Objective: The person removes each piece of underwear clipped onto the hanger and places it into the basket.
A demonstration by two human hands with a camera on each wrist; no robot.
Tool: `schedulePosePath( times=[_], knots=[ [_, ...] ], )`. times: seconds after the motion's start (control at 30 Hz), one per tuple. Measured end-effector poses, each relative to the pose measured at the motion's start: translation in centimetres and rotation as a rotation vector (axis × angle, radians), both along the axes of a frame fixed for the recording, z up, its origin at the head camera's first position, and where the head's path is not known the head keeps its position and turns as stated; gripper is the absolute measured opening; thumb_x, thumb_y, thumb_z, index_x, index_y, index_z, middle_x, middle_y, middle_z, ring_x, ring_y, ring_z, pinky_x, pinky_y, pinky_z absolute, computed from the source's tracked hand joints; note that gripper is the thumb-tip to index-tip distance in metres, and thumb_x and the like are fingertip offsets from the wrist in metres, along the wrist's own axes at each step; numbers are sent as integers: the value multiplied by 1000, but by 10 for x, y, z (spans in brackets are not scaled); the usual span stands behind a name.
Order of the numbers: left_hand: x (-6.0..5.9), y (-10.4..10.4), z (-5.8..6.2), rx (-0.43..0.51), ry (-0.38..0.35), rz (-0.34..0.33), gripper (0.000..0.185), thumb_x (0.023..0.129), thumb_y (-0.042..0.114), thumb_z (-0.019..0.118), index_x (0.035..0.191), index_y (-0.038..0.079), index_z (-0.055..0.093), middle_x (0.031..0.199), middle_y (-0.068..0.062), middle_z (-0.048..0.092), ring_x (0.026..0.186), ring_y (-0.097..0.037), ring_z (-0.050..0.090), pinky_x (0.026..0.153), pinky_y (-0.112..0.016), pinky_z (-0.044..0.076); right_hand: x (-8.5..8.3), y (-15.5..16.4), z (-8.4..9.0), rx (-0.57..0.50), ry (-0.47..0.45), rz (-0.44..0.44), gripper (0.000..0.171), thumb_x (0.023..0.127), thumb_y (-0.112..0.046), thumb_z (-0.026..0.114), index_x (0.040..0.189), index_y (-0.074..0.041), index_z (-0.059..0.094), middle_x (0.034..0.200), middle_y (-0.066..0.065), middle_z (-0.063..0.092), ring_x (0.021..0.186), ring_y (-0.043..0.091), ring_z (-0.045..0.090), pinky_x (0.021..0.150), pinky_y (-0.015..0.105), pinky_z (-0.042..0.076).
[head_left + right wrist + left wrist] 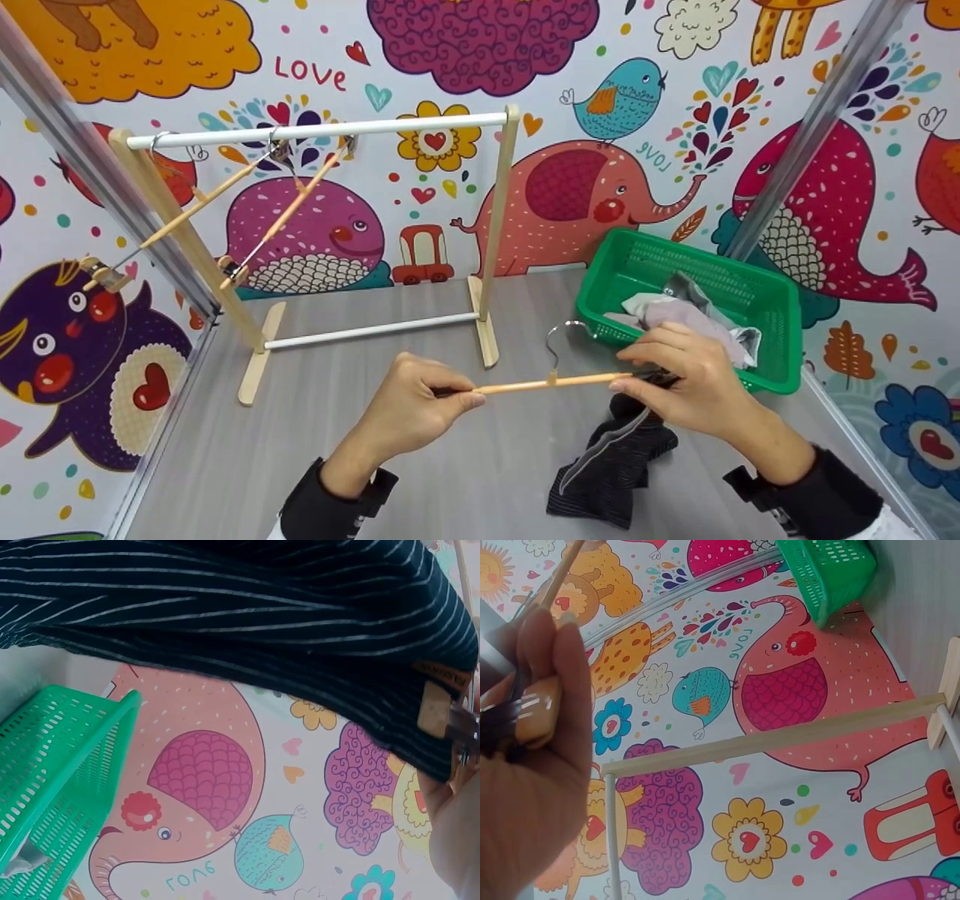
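Note:
A wooden clip hanger (551, 382) with a metal hook is held level above the table. At its left end my left hand (416, 409) pinches the bar; a wooden clip (538, 712) shows within that hand in the left wrist view. My right hand (694, 379) grips the other end, around its clip (435, 711). From that clip hangs a dark garment with thin white stripes (611, 465), one corner caught near a small brown label (444, 676). The garment's lower part reaches down toward the tabletop; its exact kind cannot be told.
At the left stands a wooden rack (499, 225) with a white top rail (390, 125) carrying clip hangers (199, 204). A green basket (784, 330) with crumpled light and grey cloths (686, 315) sits at the back right. Patterned walls (480, 45) close off the table (315, 435).

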State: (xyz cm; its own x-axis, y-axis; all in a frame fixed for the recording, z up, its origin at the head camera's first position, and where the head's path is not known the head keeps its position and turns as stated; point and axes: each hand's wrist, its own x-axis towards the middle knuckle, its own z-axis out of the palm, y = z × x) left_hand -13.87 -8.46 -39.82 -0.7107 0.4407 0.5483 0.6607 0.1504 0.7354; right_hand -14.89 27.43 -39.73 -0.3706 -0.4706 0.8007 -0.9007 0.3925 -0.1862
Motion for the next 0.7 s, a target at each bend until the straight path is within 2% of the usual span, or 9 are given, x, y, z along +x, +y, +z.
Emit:
schedulePosePath(
  times=[0.13, 0.37, 0.5, 0.6, 0.7],
  knots=[
    [0, -2, -1, 16, 28, 8, 15, 82, -3, 86, 77, 10, 82, 60, 3, 63, 53, 4, 45, 46, -14, 36, 1, 9, -2, 0, -61, -10, 39, 92, -39, 82, 109, -3, 77, 88, 3, 72, 77, 17, 64, 69, 21, 50],
    [1, -6, -3, 29, 43, 13, 13, 82, -3, 86, 77, 9, 82, 60, 0, 65, 54, 3, 47, 45, -14, 38, 4, 19, -6, -22, -154, -9, 42, 90, -33, 85, 118, -3, 75, 95, 5, 75, 81, 17, 69, 73, 19, 53],
    [1, -8, -3, 19, 58, 20, 14, 83, -2, 86, 77, 9, 81, 60, 1, 64, 54, 3, 47, 45, -15, 39, 6, 22, -10, -55, -195, -6, 36, 93, -29, 80, 117, -3, 74, 97, 6, 75, 80, 15, 68, 71, 19, 54],
    [1, -9, -4, 16, 50, 23, 15, 82, -3, 86, 77, 10, 81, 61, 2, 64, 54, 3, 46, 45, -15, 39, 6, 24, -13, -70, -196, 7, 25, 93, -17, 78, 113, -2, 74, 95, 7, 74, 78, 13, 64, 69, 20, 51],
    [1, -10, -4, 8, 37, 26, 15, 83, -3, 86, 77, 10, 81, 61, 4, 63, 54, 3, 46, 45, -15, 38, 6, 24, -14, -75, -184, 13, 18, 97, -16, 74, 109, -2, 74, 93, 8, 72, 76, 11, 61, 67, 22, 49]
  ],
)
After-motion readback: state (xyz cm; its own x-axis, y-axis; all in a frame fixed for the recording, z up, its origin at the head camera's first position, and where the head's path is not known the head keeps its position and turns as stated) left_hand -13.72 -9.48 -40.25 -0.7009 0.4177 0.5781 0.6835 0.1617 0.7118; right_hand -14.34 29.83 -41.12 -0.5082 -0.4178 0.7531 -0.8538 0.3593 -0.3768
